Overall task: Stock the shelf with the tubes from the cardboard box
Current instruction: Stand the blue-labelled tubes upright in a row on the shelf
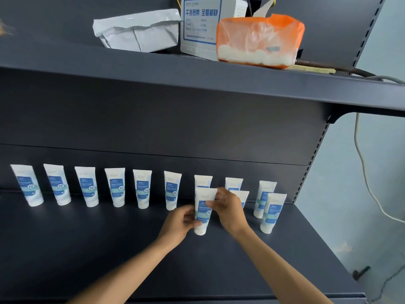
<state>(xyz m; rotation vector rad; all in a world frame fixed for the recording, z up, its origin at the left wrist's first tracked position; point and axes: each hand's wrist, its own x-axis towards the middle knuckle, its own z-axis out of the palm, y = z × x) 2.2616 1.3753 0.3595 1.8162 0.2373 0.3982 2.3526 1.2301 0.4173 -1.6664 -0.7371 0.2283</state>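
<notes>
Shelf [87,249]: both hands grip front tube [202,212].

We're at a shop-style shelving unit, more stockroom than sales floor. Dark metal gondola shelf [219,260] with a slotted upright [315,154] and a bracketed upper shelf [153,77]. Identical white-and-blue tubes [114,187] stand in a display row along the back panel, labels out. Upper shelf holds non-retail clutter: grey mailer bag [135,29], white router-like box [201,27] with a printed Chinese label, orange tissue pack [258,40]. Loose cable [363,172] hangs down a bare pale wall [372,194].
</notes>
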